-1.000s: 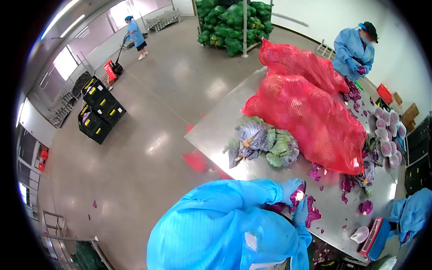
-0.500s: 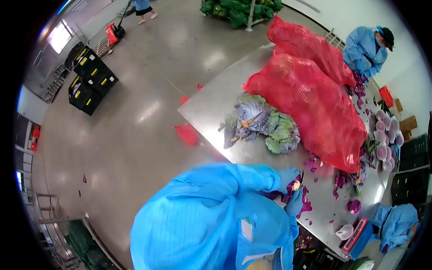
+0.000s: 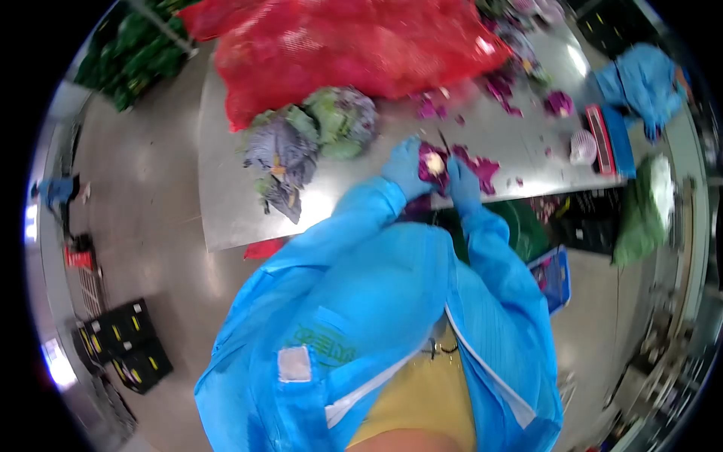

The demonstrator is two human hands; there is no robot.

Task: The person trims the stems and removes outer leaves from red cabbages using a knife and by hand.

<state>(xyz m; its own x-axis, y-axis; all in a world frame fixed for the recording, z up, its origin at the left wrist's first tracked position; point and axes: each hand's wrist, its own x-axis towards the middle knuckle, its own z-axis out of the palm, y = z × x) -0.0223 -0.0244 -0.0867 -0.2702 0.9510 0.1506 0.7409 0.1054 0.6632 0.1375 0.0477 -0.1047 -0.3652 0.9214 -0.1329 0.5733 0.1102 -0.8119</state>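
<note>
My left hand, in a blue glove, is closed around the side of a red cabbage whose pale cut stem faces up. My right hand, also gloved, is closed on a knife; its thin dark blade points away from me beside the cabbage, and the handle is hidden. Loose purple leaves lie beside my right hand on the steel table. To the left of my hands sit large outer cabbage leaves and a green-purple leafy clump.
Red mesh sacks cover the far side of the table. At the right are a white foam net, a red-and-blue box and a person in a blue gown. Below the edge are a blue crate and a green sack.
My view has swung right and down, so the table appears turned and my hands sit nearer the middle. Both hands stay at the cabbage.
</note>
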